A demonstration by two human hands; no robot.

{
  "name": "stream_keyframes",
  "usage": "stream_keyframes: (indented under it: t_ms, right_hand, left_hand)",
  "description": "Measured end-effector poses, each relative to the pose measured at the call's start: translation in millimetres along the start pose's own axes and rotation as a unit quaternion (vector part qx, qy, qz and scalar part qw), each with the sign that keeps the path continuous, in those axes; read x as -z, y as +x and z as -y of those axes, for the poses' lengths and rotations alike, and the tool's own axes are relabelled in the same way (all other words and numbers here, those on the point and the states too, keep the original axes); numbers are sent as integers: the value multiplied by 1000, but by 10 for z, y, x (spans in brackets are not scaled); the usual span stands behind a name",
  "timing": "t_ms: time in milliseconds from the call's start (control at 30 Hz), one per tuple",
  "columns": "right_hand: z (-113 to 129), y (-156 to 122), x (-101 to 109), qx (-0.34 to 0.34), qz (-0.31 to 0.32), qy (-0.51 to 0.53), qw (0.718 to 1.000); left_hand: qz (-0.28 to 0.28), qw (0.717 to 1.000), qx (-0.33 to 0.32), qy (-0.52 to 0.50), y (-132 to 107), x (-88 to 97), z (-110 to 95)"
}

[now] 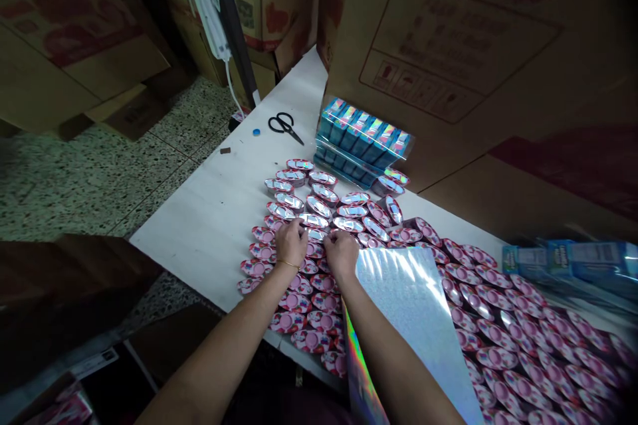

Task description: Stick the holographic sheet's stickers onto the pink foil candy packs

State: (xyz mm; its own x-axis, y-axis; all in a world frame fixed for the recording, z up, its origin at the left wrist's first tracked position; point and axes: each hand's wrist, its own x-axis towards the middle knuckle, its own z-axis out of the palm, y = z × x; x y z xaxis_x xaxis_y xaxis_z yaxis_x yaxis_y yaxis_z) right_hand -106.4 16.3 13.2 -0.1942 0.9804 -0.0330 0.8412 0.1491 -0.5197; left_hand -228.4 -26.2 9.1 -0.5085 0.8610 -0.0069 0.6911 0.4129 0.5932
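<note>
Rows of small oval-topped boxes (292,322) stand close together on the white table. Those nearer me have pink circles on top. Farther rows carry silvery oval stickers (319,206). Between my hands lies one silvery oval sticker (317,235) on a box top. My left hand (292,244) pinches at its left end, fingers closed. At its right end the fingers of my right hand (341,254) are closed too. My fingertips partly hide the sticker's edges. A large shiny holographic sheet (406,305) rests over the boxes, beside and under my right forearm.
Black scissors (285,127), a blue cap (256,132) and a small brown piece (225,151) lie on the white table (199,212). A clear-wrapped pack of blue boxes (361,143) stands behind. Large cartons (448,46) wall the back; a power strip (209,6) hangs on a post.
</note>
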Motion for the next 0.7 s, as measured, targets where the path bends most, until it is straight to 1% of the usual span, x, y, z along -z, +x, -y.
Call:
stream_keyframes:
  t_ms: [67, 133, 167, 200, 267, 333, 367, 400, 433, 467, 500, 533, 600, 633, 700]
  right_hand:
    - [-26, 40, -3, -6, 3, -16, 1000]
    - [-57, 76, 16, -21, 6, -31, 999]
    - [-69, 89, 33, -19, 11, -35, 999]
    - [-77, 96, 53, -3, 18, -37, 999]
    - [-84, 92, 103, 78, 43, -43, 995]
    - [-96, 71, 174, 177, 71, -71, 979]
    - [-117, 60, 223, 215, 82, -89, 969]
    - [-156, 51, 284, 239, 88, -104, 961]
    - [-218, 46, 358, 248, 88, -109, 959]
    - [-304, 44, 445, 243, 77, -102, 962]
    - [-413, 44, 541, 227, 60, -88, 968]
    - [-538, 44, 640, 205, 37, -70, 976]
    - [-803, 39, 818, 168, 0, -33, 985]
    - [-923, 31, 881, 163, -5, -18, 986]
    - [-1099, 9, 933, 180, 13, -7, 984]
  left_hand:
    - [8, 1000, 0, 23, 17, 8, -11]
    - [16, 999, 18, 29, 40, 22, -19]
    - [14, 999, 31, 29, 54, 30, -21]
    - [10, 999, 40, 28, 69, 39, -21]
    - [7, 999, 39, 35, 100, 56, -19]
    - [21, 998, 29, 56, 122, 77, -19]
    - [31, 997, 29, 68, 124, 89, -26]
    - [33, 996, 32, 78, 115, 100, -41]
    - [27, 996, 33, 83, 93, 109, -68]
    - [20, 996, 24, 82, 54, 113, -108]
    - [19, 997, -1, 75, 0, 108, -162]
    - [30, 997, -38, 66, -68, 91, -229]
    - [87, 988, -120, 49, -222, 20, -389]
    - [120, 981, -148, 46, -297, -33, -472]
    - [161, 972, -161, 55, -411, -157, -618]
